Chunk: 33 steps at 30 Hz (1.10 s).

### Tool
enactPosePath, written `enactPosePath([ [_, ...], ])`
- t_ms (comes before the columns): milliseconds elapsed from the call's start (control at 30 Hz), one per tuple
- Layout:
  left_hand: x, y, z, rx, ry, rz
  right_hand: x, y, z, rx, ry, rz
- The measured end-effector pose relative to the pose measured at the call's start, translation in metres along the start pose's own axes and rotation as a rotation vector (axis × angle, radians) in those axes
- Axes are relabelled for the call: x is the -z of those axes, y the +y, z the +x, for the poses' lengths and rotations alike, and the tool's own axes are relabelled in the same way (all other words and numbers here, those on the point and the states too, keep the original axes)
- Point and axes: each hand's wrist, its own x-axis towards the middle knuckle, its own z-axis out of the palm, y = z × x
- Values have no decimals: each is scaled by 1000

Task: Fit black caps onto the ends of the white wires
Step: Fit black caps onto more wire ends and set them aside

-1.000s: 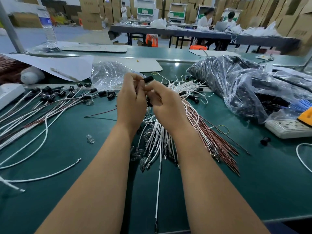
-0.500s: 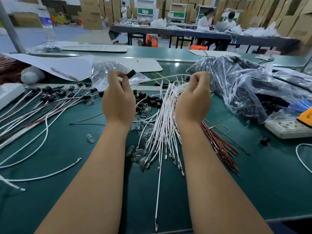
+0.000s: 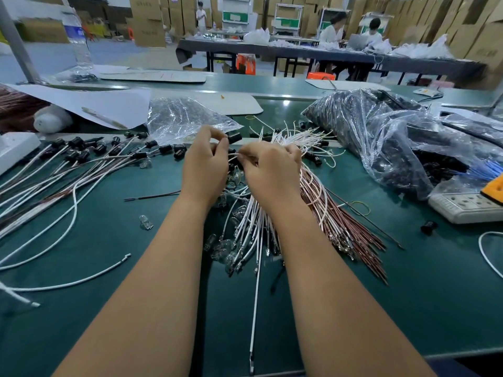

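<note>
My left hand pinches a small black cap between thumb and fingertips, above the green table. My right hand sits close beside it, its fingers curled round the top of a bundle of white wires that fans toward me. The two hands nearly touch at the fingertips. To the left lie finished white wires with black caps on their ends. One long white wire runs down to the table's front edge.
A big plastic bag of black caps fills the right. Brown wires lie right of the bundle, small glass bulbs under and left of it. A power strip sits far right, a crumpled clear bag behind my hands.
My hands were apart half a second ago, the right one raised. They have come back together over the bundle, with the cap still in my left fingers.
</note>
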Motion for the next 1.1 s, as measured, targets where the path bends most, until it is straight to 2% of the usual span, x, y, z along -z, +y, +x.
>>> enactPosePath([
  [133,3,3,0,59,8,-71,-1,-11,0,17,-25,233],
  [233,2,4,-2,53,-32,-49,-4,-10,0,-16,-43,203],
  [400,0,0,0,54,-66,45,1,-1,2,-173,66,195],
  [500,0,-1,-1,50,-94,68,4,0,3,-240,76,227],
  [667,2,-3,0,42,-125,63,3,-1,2,-218,63,194],
  [900,-1,-3,0,10,-90,224,-4,5,4,-176,17,46],
  [1100,1,-2,1,57,-51,48,-7,4,5,-148,41,85],
])
